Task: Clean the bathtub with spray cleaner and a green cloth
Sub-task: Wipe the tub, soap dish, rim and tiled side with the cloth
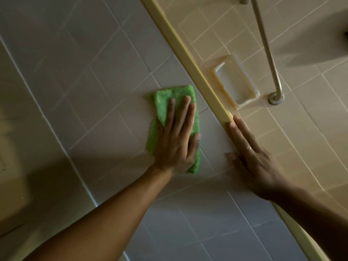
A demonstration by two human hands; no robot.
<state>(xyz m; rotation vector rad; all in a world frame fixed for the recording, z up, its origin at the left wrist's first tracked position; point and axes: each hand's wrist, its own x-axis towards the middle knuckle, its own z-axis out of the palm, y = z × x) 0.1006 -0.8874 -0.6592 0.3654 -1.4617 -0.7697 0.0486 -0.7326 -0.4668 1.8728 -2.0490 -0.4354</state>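
Observation:
A folded green cloth (162,102) lies flat against the pale tiled wall (94,72) left of the corner. My left hand (177,140) presses on it with straight fingers spread over the cloth. My right hand (252,157) rests flat with straight fingers on the yellowish corner trim (188,53) and the neighbouring tiled wall, holding nothing. No spray bottle is in view.
A recessed soap dish (235,81) sits in the right wall just past the trim. A metal grab bar (267,53) runs down to a round mount (275,97). A pale rim shows at the lower left (11,185).

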